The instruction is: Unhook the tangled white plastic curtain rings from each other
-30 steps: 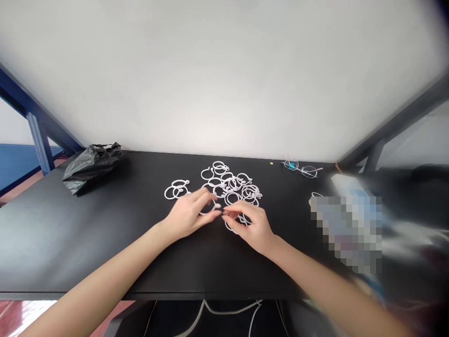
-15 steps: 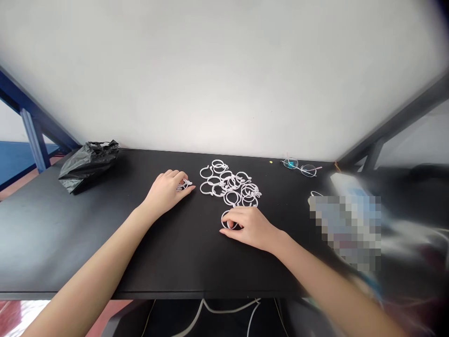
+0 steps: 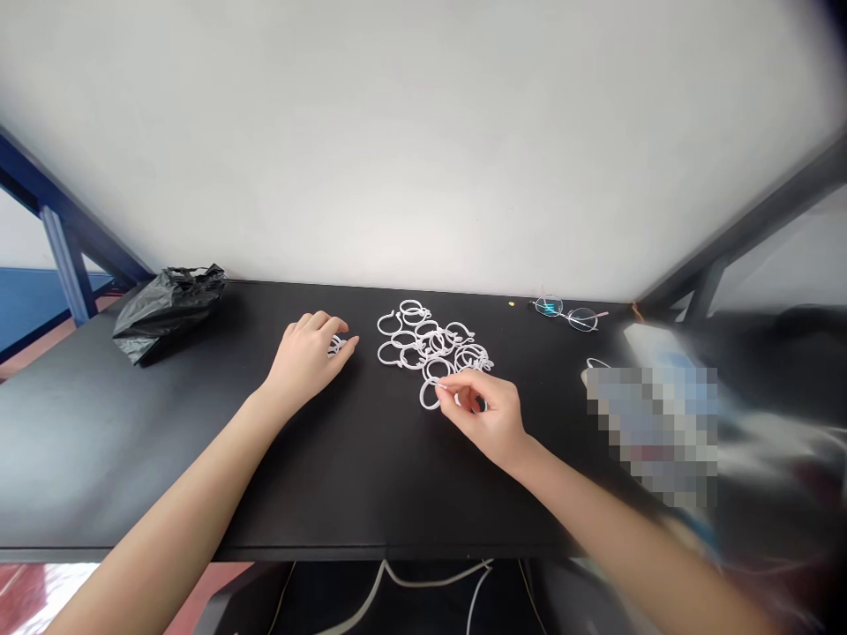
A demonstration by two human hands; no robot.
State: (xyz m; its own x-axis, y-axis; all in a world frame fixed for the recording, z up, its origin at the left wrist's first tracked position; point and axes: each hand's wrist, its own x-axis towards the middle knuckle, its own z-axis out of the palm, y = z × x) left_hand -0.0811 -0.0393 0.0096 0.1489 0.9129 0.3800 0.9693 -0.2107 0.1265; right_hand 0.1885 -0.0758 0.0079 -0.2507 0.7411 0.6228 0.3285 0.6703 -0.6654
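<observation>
My right hand (image 3: 486, 410) pinches a white curtain ring (image 3: 429, 394) between thumb and fingertips, at the near edge of a loose pile. The pile of white curtain rings (image 3: 411, 339) lies flat on the black table, several rings overlapping, some with small knobbed open ends. More white rings (image 3: 337, 345) show between the thumb and curled fingers of my left hand (image 3: 305, 360), which rests left of the pile. My left palm hides part of these rings. Other rings are partly covered by my right hand.
The black table (image 3: 318, 494) meets a white wall (image 3: 423, 159). A crumpled black plastic bag (image 3: 168, 309) sits at the back left. Eyeglasses (image 3: 565, 313) lie back right, near a small yellow bit (image 3: 512, 303). A blurred, pixelated packet (image 3: 655, 432) is at the right.
My right hand has lifted a ring slightly away and now pinches it at its edge with the fingertips. My left hand has shifted a little left, the rings in it moving along.
</observation>
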